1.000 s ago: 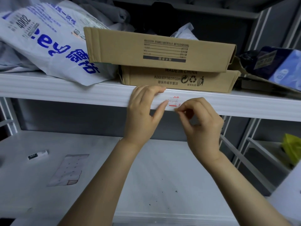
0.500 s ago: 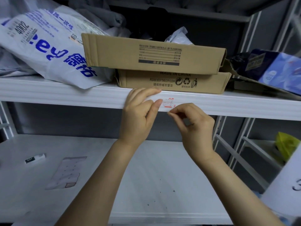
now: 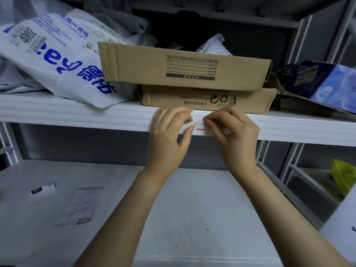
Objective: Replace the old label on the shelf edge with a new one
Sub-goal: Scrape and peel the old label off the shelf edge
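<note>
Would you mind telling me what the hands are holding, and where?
The right hand pinches the label at its right edge; the left hand only steadies beside it.

Your colour inventory, operator:

- Long ribbed metal shelf edge point(image 3: 77, 114): plain white.
- Small paper label point(image 3: 199, 126) on it: white, red underline, faint red outline marks.
- Two flat corrugated cardboard boxes, upper point(image 3: 181, 66) and lower point(image 3: 208, 100): tan, with black printed text, ruled lines and recycling symbols.
- Crumpled plastic courier bag point(image 3: 57, 60), far left: pale grey-white, bold blue characters, small black print.
- Soft plastic pack point(image 3: 327, 81), far right: dark navy fading to light blue.
- Crinkled plastic bag point(image 3: 342, 178), near right: bright yellow-green.
- Backing sheet point(image 3: 81, 207) on your lower shelf: white with faint dots, one pinkish corner patch.
</note>
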